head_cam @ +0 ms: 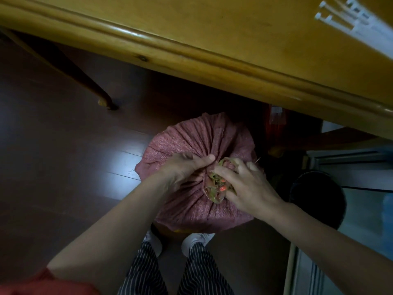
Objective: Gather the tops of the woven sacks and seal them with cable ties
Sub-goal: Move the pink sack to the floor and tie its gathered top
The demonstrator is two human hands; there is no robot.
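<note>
Red woven sack [191, 143] on floor under table edge [191, 60]. Left hand [187, 167] grips gathered neck; right hand [244, 184] clutches bunched top [219, 184]. Cable tie indiscernible; sack base hidden.

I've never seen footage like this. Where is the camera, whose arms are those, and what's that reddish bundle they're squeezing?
No machine here: a person wears one camera on the head, looking down, so you see their own arms. The left hand and right hand both grip the bunched top of a reddish woven sack that stands on the dark wooden floor, by the person's white shoes. No tie shows round it yet. Above is the edge of a wooden table; the blurred white strips on it may be the cable ties. A dark round bin stands to the right.
</note>
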